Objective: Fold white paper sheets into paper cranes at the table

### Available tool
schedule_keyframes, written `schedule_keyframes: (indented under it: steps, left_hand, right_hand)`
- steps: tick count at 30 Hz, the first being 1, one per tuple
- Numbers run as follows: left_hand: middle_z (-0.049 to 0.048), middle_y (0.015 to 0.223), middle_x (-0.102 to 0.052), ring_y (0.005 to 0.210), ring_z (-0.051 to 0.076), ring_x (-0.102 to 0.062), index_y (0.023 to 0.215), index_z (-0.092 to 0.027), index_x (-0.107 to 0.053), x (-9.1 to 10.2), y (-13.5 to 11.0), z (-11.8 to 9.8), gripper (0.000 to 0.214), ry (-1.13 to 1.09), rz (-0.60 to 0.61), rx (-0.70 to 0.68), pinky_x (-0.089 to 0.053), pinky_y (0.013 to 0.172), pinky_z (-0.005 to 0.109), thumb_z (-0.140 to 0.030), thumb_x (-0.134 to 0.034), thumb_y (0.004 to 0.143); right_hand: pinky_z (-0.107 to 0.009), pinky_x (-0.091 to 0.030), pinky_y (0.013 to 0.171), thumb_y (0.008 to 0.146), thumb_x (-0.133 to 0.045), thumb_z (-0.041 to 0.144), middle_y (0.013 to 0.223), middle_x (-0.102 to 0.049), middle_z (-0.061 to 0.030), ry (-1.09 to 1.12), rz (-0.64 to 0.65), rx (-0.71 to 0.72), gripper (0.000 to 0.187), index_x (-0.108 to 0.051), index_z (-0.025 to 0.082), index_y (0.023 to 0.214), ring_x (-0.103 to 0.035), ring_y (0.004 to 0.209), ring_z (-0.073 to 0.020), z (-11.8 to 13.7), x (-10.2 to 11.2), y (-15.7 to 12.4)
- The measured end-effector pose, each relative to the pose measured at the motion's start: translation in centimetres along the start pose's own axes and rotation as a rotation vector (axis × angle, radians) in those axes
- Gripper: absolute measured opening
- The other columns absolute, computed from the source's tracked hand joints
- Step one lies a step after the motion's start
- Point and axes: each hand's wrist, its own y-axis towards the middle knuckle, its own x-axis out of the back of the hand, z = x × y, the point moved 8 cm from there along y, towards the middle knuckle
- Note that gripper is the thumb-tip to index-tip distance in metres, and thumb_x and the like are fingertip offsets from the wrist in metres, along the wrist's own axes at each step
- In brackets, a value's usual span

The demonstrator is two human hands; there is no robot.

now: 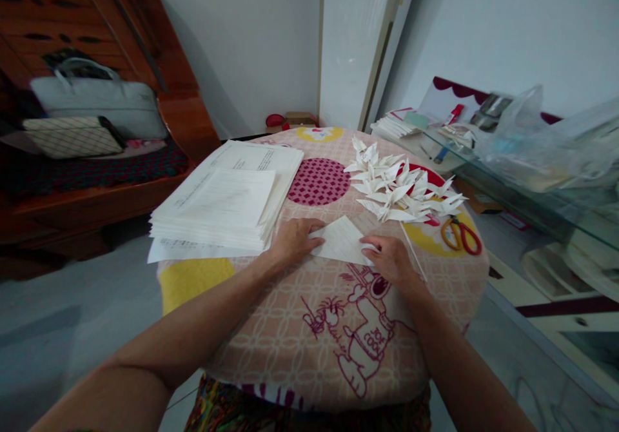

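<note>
A small white sheet of paper (340, 238), seemingly folded to a point at its far side, lies on the cloth-covered table between my hands. My left hand (296, 242) grips its left corner with thumb and fingers. At the right corner, my right hand (391, 259) pinches the paper with curled fingers. Left of it stands a thick stack of printed paper (285, 190), with smaller cut sheets (236, 196) on top. Several folded paper cranes (387, 184) cluster beyond my right hand. Scissors (461, 235) with yellow and red handles lie near the table's right edge.
A patterned tablecloth (271, 335) covers the round table. To the right, a glass-topped stand (532, 190) holds plastic bags (527, 142) and papers. A wooden bench (186, 126) with a light handbag (104, 103) is at left. A tall white appliance (351, 51) stands behind.
</note>
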Motion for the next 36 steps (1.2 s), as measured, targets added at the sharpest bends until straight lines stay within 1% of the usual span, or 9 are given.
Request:
schedule_keyframes:
  steps: [3,8,12,17,19,24,27,30,36]
  left_hand:
    - [0.0055,0.086,-0.072,0.083,0.025,-0.066,0.109,-0.024,-0.076,0.4,-0.2,0.0,0.039,0.085,0.004,-0.007,-0.05,0.084,0.035,-0.022,-0.077,0.07]
    - [0.0093,0.118,-0.067,0.112,0.026,-0.06,0.114,-0.023,-0.073,0.4,-1.1,-2.3,0.052,0.024,-0.019,-0.315,-0.047,0.1,0.039,-0.002,-0.063,0.068]
    - [0.009,0.111,-0.07,0.106,0.023,-0.063,0.11,-0.022,-0.075,-0.8,-1.5,-3.1,0.053,-0.05,0.087,-0.431,-0.05,0.098,0.037,0.004,-0.051,0.069]
    - [0.0121,0.116,-0.068,0.11,0.027,-0.063,0.113,-0.02,-0.073,-1.7,-2.1,-3.8,0.033,0.07,0.097,-0.449,-0.05,0.1,0.042,-0.015,-0.063,0.081]
    - [0.0148,0.127,-0.064,0.118,0.029,-0.059,0.122,-0.018,-0.068,-2.7,-2.8,-4.7,0.037,0.148,0.123,-0.512,-0.049,0.103,0.044,-0.024,-0.065,0.086]
    - [0.0177,0.149,-0.048,0.14,0.029,-0.044,0.14,-0.016,-0.053,-5.9,-4.2,-6.2,0.046,0.27,0.218,-0.644,-0.037,0.116,0.049,-0.028,-0.054,0.096]
    - [0.0184,0.153,-0.043,0.144,0.031,-0.038,0.143,-0.016,-0.049,-6.5,-4.3,-6.2,0.048,0.254,0.247,-0.643,-0.033,0.118,0.051,-0.031,-0.05,0.098]
    - [0.0206,0.154,-0.041,0.145,0.03,-0.036,0.147,-0.014,-0.044,-6.0,-4.0,-5.7,0.055,0.158,0.226,-0.606,-0.034,0.118,0.049,-0.034,-0.053,0.096]
    - [0.0207,0.158,-0.033,0.148,0.031,-0.029,0.154,-0.015,-0.026,-3.5,-1.8,-3.1,0.083,-0.021,0.011,-0.419,-0.029,0.121,0.053,-0.033,-0.068,0.085]
  right_hand:
    - [-0.031,-0.046,0.066,0.074,-0.067,0.026,0.074,-0.074,-0.0042,0.018,0.009,-0.045,0.033,-0.08,0.022,0.104,-0.064,0.068,-0.0208,-0.4,0.2,-0.2]
    - [-0.029,-0.042,0.063,0.071,-0.069,0.027,0.069,-0.071,-0.0018,0.002,0.001,-0.053,0.035,-0.08,0.021,0.104,-0.061,0.063,-0.018,-0.6,1.0,-0.7]
    - [-0.027,-0.04,0.059,0.066,-0.071,0.023,0.064,-0.068,0.0005,-0.004,0.028,-0.061,0.035,-0.08,0.02,0.1,-0.058,0.058,-0.0163,-1.3,1.8,-1.0]
    - [-0.027,-0.042,0.059,0.064,-0.071,0.02,0.064,-0.069,-0.0007,0.02,0.037,-0.081,0.036,-0.079,0.016,0.099,-0.059,0.057,-0.0165,-2.7,2.5,-1.0]
    - [-0.027,-0.042,0.058,0.064,-0.07,0.02,0.064,-0.069,-0.0008,0.018,0.036,-0.077,0.034,-0.079,0.016,0.097,-0.059,0.057,-0.0164,-2.7,2.5,-1.0]
    - [-0.027,-0.042,0.058,0.066,-0.071,0.026,0.064,-0.07,-0.0017,-0.006,0.006,-0.079,0.029,-0.079,0.016,0.092,-0.061,0.058,-0.0172,-2.6,2.7,-0.9]
    - [-0.028,-0.042,0.058,0.066,-0.071,0.029,0.065,-0.07,-0.0023,0.047,-0.012,-0.081,0.023,-0.077,0.017,0.084,-0.061,0.059,-0.0178,-2.6,2.7,-0.9]
    - [-0.027,-0.043,0.055,0.064,-0.072,0.031,0.064,-0.07,-0.0022,0.177,-0.012,-0.104,0.02,-0.074,0.017,0.078,-0.061,0.057,-0.0173,-2.8,2.6,-1.0]
    - [-0.024,-0.04,0.049,0.062,-0.069,0.027,0.057,-0.065,-0.0002,0.361,0.064,-0.047,0.012,-0.068,0.016,0.067,-0.055,0.051,-0.0133,-1.2,2.0,-1.3]
